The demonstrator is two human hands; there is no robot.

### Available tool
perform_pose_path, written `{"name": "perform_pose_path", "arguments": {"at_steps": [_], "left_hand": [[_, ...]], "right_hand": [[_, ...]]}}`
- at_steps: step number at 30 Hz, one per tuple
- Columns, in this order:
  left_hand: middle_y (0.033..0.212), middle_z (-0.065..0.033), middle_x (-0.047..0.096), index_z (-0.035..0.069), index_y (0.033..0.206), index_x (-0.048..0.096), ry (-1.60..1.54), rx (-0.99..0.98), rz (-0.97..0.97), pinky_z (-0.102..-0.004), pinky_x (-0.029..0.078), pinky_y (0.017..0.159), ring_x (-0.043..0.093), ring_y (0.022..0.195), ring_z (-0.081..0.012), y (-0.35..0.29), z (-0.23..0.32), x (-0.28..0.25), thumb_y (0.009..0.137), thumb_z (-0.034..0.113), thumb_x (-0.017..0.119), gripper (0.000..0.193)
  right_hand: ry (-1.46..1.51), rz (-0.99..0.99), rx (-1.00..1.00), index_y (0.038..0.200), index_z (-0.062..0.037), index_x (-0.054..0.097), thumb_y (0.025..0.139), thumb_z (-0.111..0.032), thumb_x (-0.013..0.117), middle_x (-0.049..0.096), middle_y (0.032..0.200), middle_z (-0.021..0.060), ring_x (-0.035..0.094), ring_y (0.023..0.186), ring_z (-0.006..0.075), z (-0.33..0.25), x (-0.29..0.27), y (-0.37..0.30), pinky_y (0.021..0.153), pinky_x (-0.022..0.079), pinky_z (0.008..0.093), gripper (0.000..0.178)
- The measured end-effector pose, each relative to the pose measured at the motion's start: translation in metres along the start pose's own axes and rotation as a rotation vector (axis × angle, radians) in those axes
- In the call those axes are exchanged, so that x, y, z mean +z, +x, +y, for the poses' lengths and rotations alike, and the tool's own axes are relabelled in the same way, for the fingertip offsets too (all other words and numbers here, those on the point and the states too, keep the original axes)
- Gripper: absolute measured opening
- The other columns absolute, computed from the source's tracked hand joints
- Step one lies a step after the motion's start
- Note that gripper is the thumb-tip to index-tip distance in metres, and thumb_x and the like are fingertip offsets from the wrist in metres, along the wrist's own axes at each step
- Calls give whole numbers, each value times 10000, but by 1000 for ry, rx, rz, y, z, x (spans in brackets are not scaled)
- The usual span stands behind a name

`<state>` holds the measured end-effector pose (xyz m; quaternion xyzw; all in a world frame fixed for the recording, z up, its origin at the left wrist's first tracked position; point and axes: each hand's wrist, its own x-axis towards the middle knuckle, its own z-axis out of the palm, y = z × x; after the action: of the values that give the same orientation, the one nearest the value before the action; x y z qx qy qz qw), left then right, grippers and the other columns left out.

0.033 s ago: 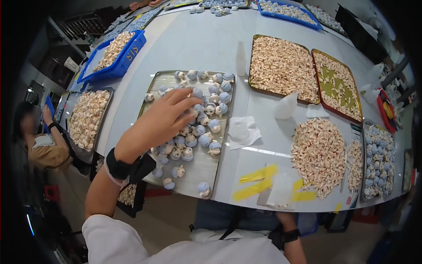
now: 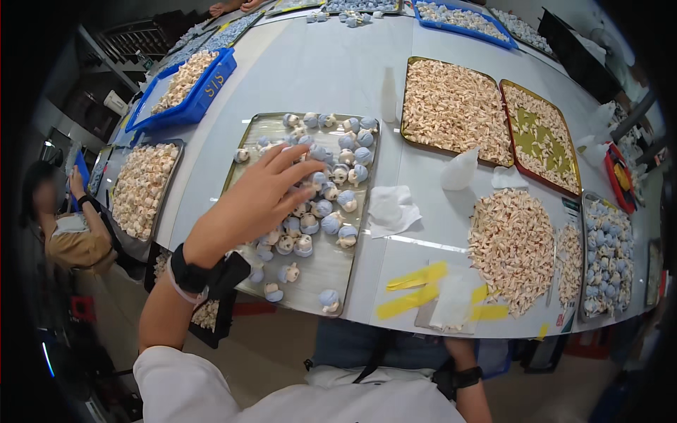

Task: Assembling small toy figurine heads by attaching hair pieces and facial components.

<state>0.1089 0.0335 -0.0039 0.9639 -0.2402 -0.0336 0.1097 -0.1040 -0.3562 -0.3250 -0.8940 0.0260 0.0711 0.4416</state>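
Observation:
My left hand [image 2: 262,199] reaches over a shallow metal tray [image 2: 331,271] on the white table. Its fingers are spread and lie on a heap of small figurines with pale blue caps [image 2: 331,180]; nothing shows gripped in them. On that wrist is a black band [image 2: 189,271]. More of these figurines lie loose toward the tray's near end [image 2: 328,299]. My right wrist, with a black watch [image 2: 462,378], shows at the lower edge, while the hand itself is hidden under the table's front edge.
Right of the tray lie a crumpled white tissue [image 2: 391,208], a white squeeze bottle [image 2: 458,169], yellow tape strips [image 2: 416,285] and a loose pile of cream pieces [image 2: 511,243]. Trays and blue crates of cream pieces ring the table. Another person [image 2: 67,233] sits at the left.

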Motion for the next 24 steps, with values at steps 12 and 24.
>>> {"name": "perform_pose_path", "arguments": {"at_steps": [12,24], "left_hand": [[1445,-111,192,206,1381,301,66,-214,27,-516,94,1063,117,1346,-340,-91,37,30,875,406,484,574],[1431,-114,238,137,1354,331,-96,-213,280,-469,178,1059,163,1311,-399,-63,23,48,872,233,510,523]], "right_hand": [[306,-170,206,850,-12,524,950,-322,313,572,610,106,571,520,183,-41,-14,7,476,469,285,388],[377,-159,266,912,14,556,896,-157,468,609,704,94,591,595,166,-59,-31,-1,545,488,278,193]]}}
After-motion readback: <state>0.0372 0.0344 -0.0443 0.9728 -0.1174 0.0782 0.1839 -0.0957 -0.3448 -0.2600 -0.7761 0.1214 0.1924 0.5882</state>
